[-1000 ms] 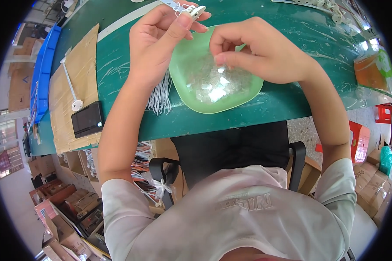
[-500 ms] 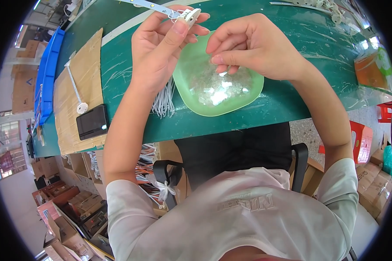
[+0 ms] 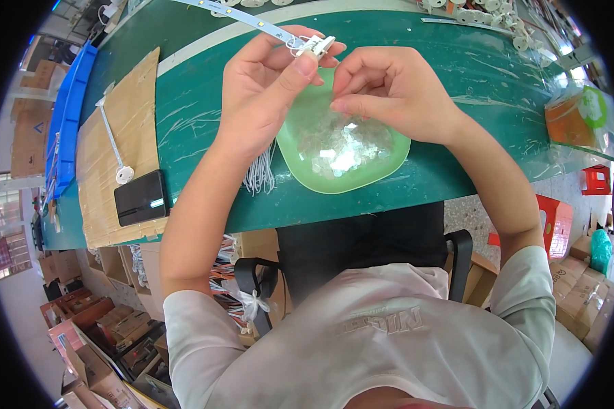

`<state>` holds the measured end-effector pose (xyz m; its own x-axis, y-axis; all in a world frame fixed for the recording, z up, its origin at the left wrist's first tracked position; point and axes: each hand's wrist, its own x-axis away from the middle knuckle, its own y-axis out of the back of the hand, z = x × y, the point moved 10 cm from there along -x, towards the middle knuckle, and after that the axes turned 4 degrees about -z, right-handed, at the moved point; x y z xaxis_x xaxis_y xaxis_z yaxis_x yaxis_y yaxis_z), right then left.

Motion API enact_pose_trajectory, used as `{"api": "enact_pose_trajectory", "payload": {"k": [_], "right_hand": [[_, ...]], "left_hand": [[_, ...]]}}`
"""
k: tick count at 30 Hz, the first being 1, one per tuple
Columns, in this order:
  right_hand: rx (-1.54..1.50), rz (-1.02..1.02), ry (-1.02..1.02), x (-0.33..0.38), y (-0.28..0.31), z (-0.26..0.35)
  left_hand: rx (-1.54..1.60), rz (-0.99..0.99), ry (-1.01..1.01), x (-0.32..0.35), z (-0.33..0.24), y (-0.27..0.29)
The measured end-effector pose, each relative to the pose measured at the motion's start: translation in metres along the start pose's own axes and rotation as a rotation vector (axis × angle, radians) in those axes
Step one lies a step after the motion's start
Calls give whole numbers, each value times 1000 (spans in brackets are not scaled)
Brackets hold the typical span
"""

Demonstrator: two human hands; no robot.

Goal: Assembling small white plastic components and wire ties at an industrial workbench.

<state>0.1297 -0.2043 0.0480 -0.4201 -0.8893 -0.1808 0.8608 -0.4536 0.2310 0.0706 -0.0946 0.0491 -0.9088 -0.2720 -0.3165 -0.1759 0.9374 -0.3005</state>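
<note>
light strip [image 3: 245,18], white end piece [image 3: 316,47] pinched in left hand [image 3: 258,95]; right hand [image 3: 399,95] curled, fingertips nearly meeting, hold unclear, over green bowl [image 3: 320,183] of clear bits [image 3: 351,153]. seemingly mid-pick; next calls for steady left, precise right pinch.

A: Passing room?
B: Right of the right hand [image 3: 396,95], over green tabletop [image 3: 488,78] toward the orange container [image 3: 569,123]. Also a lane between left forearm [image 3: 201,211] and cardboard sheet [image 3: 126,116], pinched by the smartphone [image 3: 141,198].
A: Obstacles?
B: LED strip [image 3: 237,16] slanting across far side; green bowl [image 3: 320,183] below right hand; white wires [image 3: 259,176] beside left forearm.
</note>
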Motion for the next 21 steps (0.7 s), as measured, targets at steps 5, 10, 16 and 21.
{"api": "enact_pose_trajectory", "payload": {"k": [5,10,16,21], "right_hand": [[164,-178,82,4,15,7],[219,-305,192,4,15,19],[266,-361,240,6,16,21],[376,-346,410,11,4,39]], "left_hand": [[142,-7,36,-2,2,-8],[471,94,37,1,0,-21],[518,31,50,-2,5,-17],[626,-9,9,-1,-14,-5]]}}
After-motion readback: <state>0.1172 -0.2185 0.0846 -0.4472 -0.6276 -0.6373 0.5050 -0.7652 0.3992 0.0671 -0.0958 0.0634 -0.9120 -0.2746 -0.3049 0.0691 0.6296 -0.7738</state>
